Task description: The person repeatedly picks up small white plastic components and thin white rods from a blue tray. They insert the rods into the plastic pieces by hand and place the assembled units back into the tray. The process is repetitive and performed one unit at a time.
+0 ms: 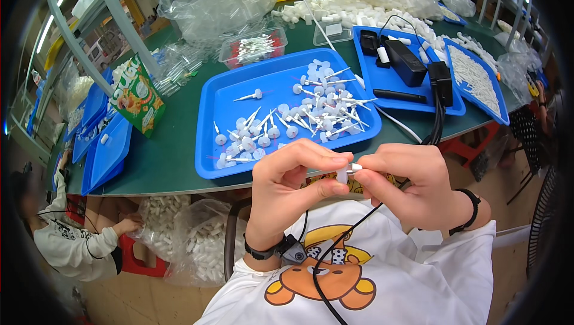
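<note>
Just past the near edge of the table, my two hands meet in front of my chest. Between thumb and index finger, my left hand (296, 175) pinches a translucent white disc-shaped plastic piece (342, 175). My right hand (412, 175) grips a small white plastic tip (354, 168) right beside it; its far end is hidden by the fingers. Whether the two pieces are joined, I cannot tell. Beyond my hands lies a blue tray (218, 110) with many similar pieces, round translucent discs with thin white stems (263, 139), heaped toward its right and near sides.
A clear box (224, 56) of white sticks stands behind the tray. To the right, another blue tray (382, 95) holds a black power adapter (406, 62) and cables. White tubes (359, 11) are piled at the back. A green snack bag (140, 101) stands left; a person (78, 235) sits there.
</note>
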The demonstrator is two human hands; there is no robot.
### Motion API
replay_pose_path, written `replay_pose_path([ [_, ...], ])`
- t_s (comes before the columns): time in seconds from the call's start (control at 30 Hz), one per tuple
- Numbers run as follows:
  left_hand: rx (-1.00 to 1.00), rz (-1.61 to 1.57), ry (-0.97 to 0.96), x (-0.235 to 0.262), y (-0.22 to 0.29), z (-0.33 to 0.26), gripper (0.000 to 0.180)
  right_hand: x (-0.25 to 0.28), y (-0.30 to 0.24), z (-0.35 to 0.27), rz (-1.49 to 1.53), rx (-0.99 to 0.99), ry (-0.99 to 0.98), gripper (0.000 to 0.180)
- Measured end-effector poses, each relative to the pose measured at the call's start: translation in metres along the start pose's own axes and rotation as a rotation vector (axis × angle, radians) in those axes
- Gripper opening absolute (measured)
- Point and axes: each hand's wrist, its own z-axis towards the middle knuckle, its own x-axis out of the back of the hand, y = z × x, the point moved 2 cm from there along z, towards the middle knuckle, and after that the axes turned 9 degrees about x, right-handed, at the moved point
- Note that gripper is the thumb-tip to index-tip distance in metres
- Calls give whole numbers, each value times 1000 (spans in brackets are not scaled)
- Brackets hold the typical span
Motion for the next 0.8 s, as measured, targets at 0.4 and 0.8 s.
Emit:
replay_pose_path([
  [0.4,30,399,52,-1,0,4,29,2,14,-6,564,-568,-66,22],
  [0.8,190,341,62,6,-4,2,29,88,62,-22,118,-529,5,22],
])
